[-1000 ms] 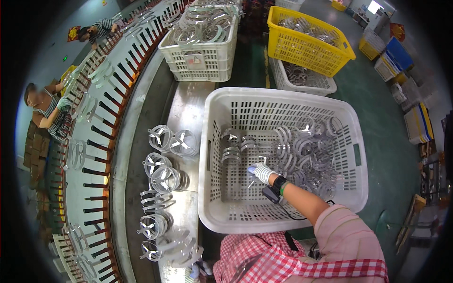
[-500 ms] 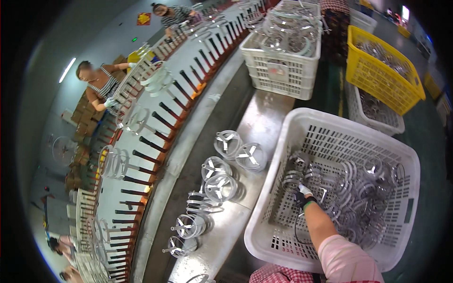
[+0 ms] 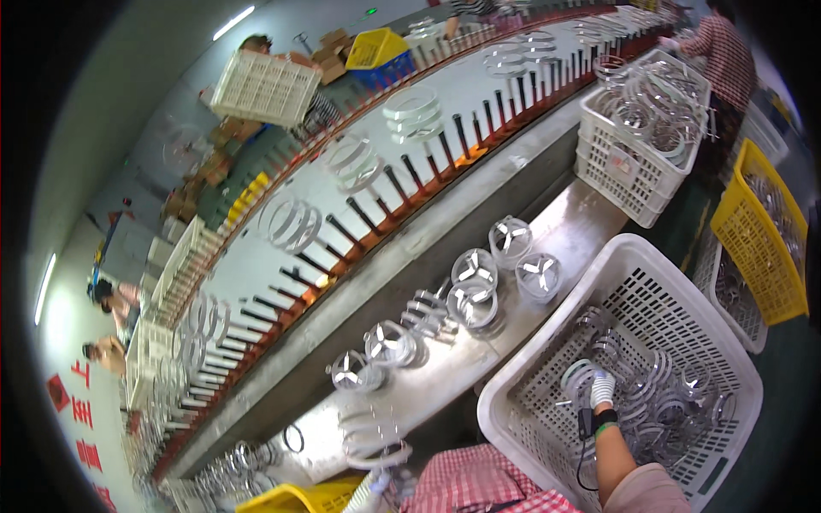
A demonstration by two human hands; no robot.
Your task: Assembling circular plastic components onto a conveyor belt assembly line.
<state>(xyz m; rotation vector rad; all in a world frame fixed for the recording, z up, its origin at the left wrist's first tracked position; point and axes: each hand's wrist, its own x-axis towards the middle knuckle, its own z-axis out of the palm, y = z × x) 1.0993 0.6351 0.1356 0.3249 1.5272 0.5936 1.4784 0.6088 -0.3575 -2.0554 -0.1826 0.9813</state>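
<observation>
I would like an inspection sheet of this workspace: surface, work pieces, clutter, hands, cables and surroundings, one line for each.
Surface: metal bench, shiny under the light.
Job's things: spoked rings in groups along the bench; metal rings heaped inside the white basket.
Clutter: yellow crate, partly visible at the lower edge.
Hands: gloved right hand inside the basket, among rings; gloved left hand near clear rings. Grips unclear.
Cables: black cable beside the right forearm.
Surroundings: row of dark handles beyond the bench; loaded white crate; person in checked top.
</observation>
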